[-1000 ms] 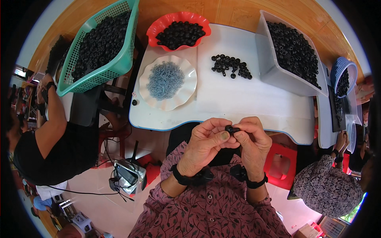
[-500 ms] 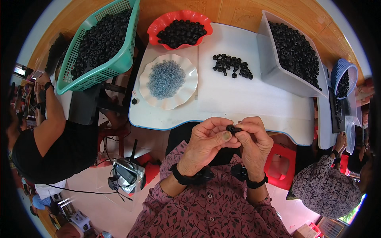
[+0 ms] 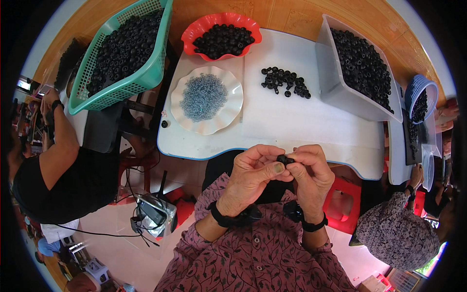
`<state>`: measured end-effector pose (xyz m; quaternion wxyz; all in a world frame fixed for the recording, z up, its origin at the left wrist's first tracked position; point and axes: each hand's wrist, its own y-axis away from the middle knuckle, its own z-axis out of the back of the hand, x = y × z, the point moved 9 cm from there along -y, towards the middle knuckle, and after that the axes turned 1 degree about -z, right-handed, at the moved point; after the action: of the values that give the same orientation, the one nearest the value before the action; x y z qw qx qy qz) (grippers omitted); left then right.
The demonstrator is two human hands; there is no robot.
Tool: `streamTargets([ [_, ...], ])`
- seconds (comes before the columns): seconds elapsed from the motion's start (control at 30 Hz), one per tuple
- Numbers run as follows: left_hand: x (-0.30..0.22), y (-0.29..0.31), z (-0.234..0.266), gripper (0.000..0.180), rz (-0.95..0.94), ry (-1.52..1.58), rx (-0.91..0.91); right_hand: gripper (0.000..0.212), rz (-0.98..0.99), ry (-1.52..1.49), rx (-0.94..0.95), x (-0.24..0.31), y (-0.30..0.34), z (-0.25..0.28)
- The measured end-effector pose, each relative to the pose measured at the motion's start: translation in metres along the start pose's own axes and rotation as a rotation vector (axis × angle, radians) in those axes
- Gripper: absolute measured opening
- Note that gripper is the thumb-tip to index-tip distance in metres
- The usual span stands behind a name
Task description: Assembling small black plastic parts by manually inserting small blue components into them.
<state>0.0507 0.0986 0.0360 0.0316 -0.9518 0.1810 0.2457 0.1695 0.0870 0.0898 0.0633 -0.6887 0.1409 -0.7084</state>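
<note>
Between my hands, just off the table's front edge, is a small black knob-like part (image 3: 284, 159). The thumb and fingers of my left hand (image 3: 247, 177) pinch its rounder end. My right hand (image 3: 314, 176) pinches the narrower end, so both hands are closed on it. Whether it is one part or two pressed together, I cannot tell. Beyond my hands a loose group of small black parts (image 3: 287, 82) lies on the white table (image 3: 292, 131). A white scalloped plate (image 3: 231, 104) to the left holds a heap of tiny clear bluish pieces (image 3: 203, 97).
Along the back stand a red wavy bowl (image 3: 186, 46) and a grey bin (image 3: 335, 95), both holding black parts. A green basket (image 3: 114, 92) of them sits at left. Co-workers sit on both sides: a black shirt (image 3: 68, 182) left, a patterned top (image 3: 399, 228) right.
My fingers have shifted slightly around the black part, and it has turned a little between them. The things on the table stay where they were.
</note>
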Motion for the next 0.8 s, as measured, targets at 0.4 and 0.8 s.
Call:
streamTargets([
  [0.4,-0.003,0.003,0.008,0.024,-0.013,-0.124,-0.047,0.015,0.119,0.305,0.042,0.017,-0.004,-0.002],
  [0.8,-0.003,0.005,0.012,0.022,-0.012,-0.174,-0.031,0.016,0.236,0.413,0.117,0.031,-0.006,-0.011],
])
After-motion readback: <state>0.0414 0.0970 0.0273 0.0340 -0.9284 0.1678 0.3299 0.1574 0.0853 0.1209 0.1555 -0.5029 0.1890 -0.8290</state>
